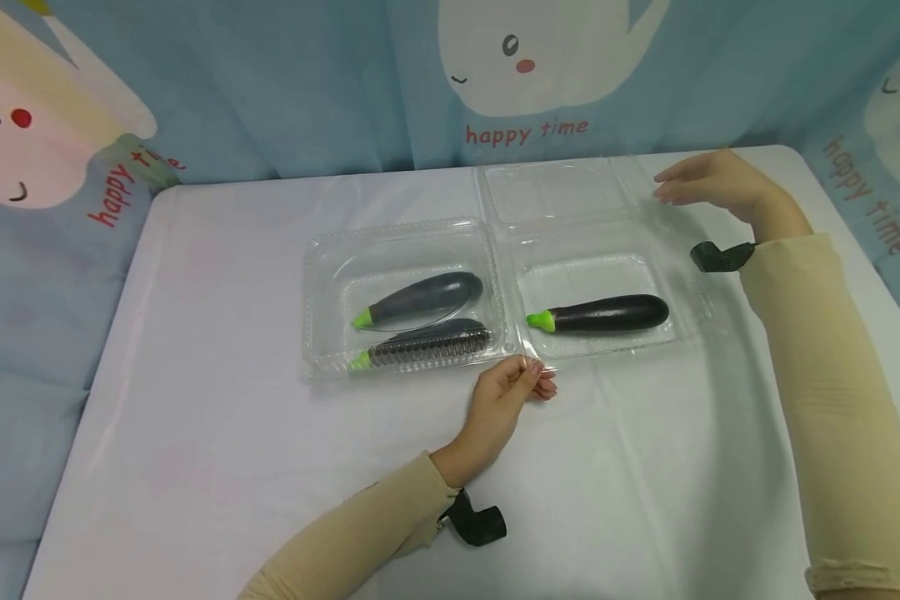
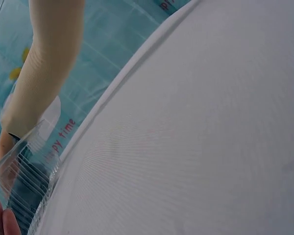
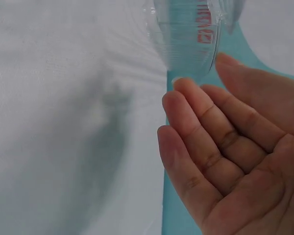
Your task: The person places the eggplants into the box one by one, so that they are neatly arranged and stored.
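Observation:
Two clear plastic boxes stand side by side on the white table point(image 1: 217, 433). The left box point(image 1: 322, 275) is closed over two dark eggplants point(image 1: 427, 298) with green stems. The right box point(image 1: 690, 321) holds one eggplant point(image 1: 607, 314), and its lid point(image 1: 555, 190) is swung open to the back. My left hand point(image 1: 534, 372) pinches the front left corner of the right box's rim. My right hand point(image 1: 671, 187) hovers flat, fingers straight, by the lid's right edge point(image 3: 191, 39); I cannot tell whether it touches. In the left wrist view, only a fingertip point(image 2: 0, 220) and ribbed plastic point(image 2: 24, 166) show.
A blue cartoon-print cloth point(image 1: 270, 83) hangs behind the table and at both sides. The table's far right corner point(image 1: 787, 158) lies just beyond my right hand. Black straps point(image 1: 476, 521) circle both wrists over beige sleeves.

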### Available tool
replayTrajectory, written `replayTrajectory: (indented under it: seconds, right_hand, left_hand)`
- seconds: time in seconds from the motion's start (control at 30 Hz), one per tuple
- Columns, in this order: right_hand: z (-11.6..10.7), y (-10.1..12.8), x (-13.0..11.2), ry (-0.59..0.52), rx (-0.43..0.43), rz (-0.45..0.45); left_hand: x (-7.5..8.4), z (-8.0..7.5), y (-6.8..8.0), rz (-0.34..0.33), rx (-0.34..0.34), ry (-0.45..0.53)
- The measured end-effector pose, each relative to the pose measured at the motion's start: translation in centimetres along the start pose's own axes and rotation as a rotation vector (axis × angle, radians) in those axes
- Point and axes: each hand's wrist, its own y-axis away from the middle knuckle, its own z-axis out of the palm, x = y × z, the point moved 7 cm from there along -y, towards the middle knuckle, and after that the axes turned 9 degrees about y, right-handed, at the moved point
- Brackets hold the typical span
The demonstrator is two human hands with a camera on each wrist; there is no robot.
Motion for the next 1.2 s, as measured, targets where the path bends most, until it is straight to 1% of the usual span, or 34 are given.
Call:
replayTrajectory:
  seconds: [0.17,0.43,0.63,0.8,1.0,1.2]
  right_hand:
    - [0.2,-0.2,0.5,-0.001,0.004,0.004]
    - [0.7,-0.6,0.8,-0.03,-0.014,0.015]
    - [0.8,-0.6,1.1,-0.016,-0.021,0.036]
    - [0.7,-0.5,1.4,-0.016,-0.01,0.051]
    - [0.7,-0.4,1.3,-0.072,0.02,0.032]
    - [0.6,-0.5,1.1,-0.172,0.084,-0.03]
  left_hand:
    - [-0.1,0.0,-0.1,0.008,-0.009,0.002]
    - [-0.2,0.0,-0.2,-0.01,-0.014,0.024]
    - [-0.3,0.1,-0.3,-0.001,-0.011,0.022]
    - [-0.3,0.1,-0.3,-0.002,-0.011,0.024]
    - [-0.2,0.1,-0.2,-0.001,-0.012,0.02]
    - [-0.5,-0.1,-0.2,-0.034,-0.002,0.028]
